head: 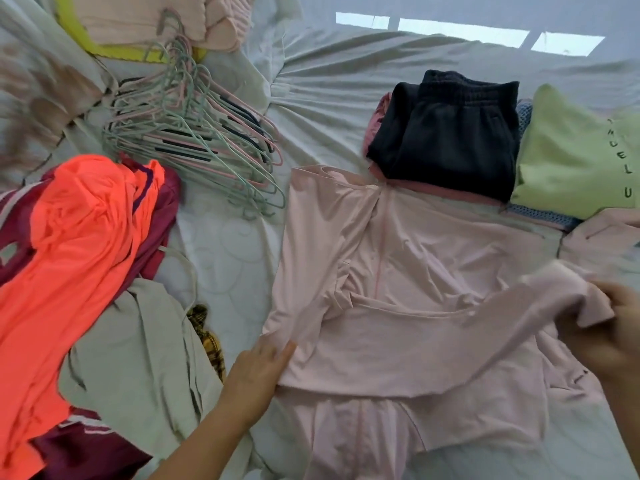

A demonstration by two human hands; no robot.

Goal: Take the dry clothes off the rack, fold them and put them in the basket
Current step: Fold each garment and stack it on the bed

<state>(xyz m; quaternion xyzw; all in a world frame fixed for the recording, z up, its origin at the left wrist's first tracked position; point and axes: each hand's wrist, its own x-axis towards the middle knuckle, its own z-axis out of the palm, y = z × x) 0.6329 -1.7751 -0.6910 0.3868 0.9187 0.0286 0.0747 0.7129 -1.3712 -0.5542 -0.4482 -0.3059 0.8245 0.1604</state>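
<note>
Pinning 1 pink top (398, 271) flat w/ left hand (258, 379), fingers loose; right hand (620, 327) gripping its sleeve

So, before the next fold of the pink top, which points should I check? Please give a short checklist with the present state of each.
1. Pink top lies spread on the bed sheet: ok.
2. Left hand pins the left edge of the top: ok.
3. Right hand grips the sleeve, which is lifted across the body: ok.
4. Body of the top is smooth: not ok, wrinkles near the centre seam.
5. Hangers lie clear of the top: ok.
6. Folded pile, with the dark trousers on top, lies clear of the top: not ok, they touch.
</note>
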